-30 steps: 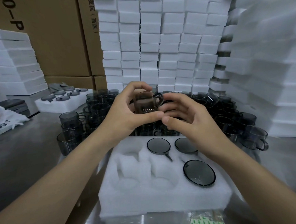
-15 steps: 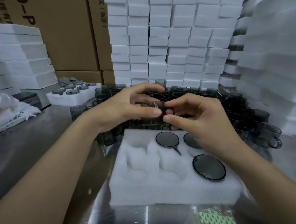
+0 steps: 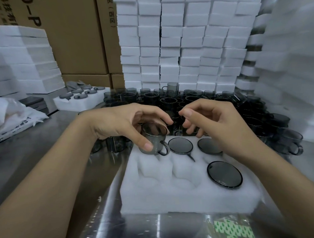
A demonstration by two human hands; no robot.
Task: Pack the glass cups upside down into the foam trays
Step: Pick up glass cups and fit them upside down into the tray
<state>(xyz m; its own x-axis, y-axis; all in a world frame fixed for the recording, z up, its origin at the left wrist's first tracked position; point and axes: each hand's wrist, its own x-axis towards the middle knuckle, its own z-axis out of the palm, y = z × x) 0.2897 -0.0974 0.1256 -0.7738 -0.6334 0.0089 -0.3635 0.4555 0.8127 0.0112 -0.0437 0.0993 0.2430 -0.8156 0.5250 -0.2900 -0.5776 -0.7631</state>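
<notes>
Since the earlier frame, the right hand (image 3: 215, 122) has let go of the cup (image 3: 154, 142), and the left hand (image 3: 128, 123) alone has brought it down, base up, over the far-left pocket of the foam tray (image 3: 173, 198). The left fingers (image 3: 146, 146) are clamped round the cup; the right fingers (image 3: 187, 112) hang loosely curled, holding nothing. Three packed cups (image 3: 225, 174) already sit upside down. Three pockets are unfilled, including this one. Many loose cups (image 3: 169, 100) wait behind on the worktop (image 3: 38, 149).
</notes>
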